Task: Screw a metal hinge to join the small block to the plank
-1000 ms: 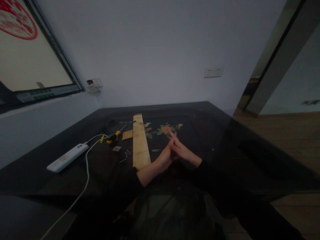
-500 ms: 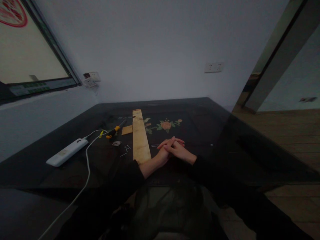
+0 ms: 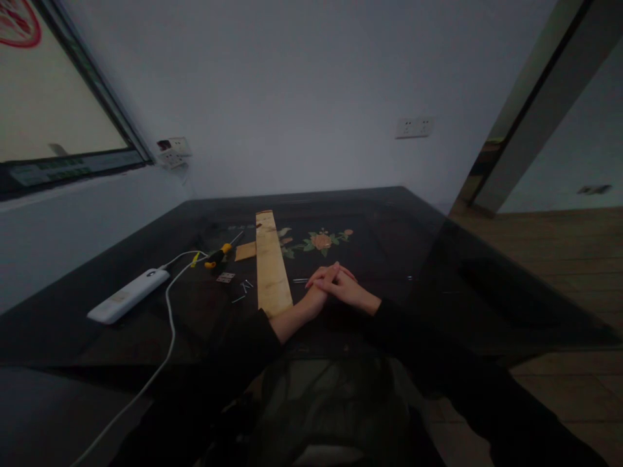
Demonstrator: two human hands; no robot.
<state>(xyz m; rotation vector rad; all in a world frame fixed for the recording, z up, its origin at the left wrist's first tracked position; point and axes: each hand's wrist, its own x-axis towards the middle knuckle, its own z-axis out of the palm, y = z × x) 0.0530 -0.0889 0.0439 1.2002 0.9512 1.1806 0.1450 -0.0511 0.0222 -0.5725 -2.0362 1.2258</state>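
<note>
Head view: two hands (image 3: 335, 285) together, one board (image 3: 272, 272), one screwdriver (image 3: 219, 255).

Long pale wooden board (image 3: 271, 266), flat

Premises appear to be a room in a home: a red round decoration (image 3: 18, 24) is fixed on the window (image 3: 53, 97), the plain pale wall (image 3: 292, 97) carries a double socket (image 3: 413, 127) and a further socket (image 3: 179, 146) near the window corner, and wood-look planks cover the floor (image 3: 559, 243) at right. The dark glossy table (image 3: 413, 214) against that wall bears a flower motif (image 3: 321, 241), consistent with household furniture. A wooden board (image 3: 272, 269), a screwdriver (image 3: 218, 256) and small metal fasteners (image 3: 246, 286) on it indicate light handiwork in a domestic setting.
</note>
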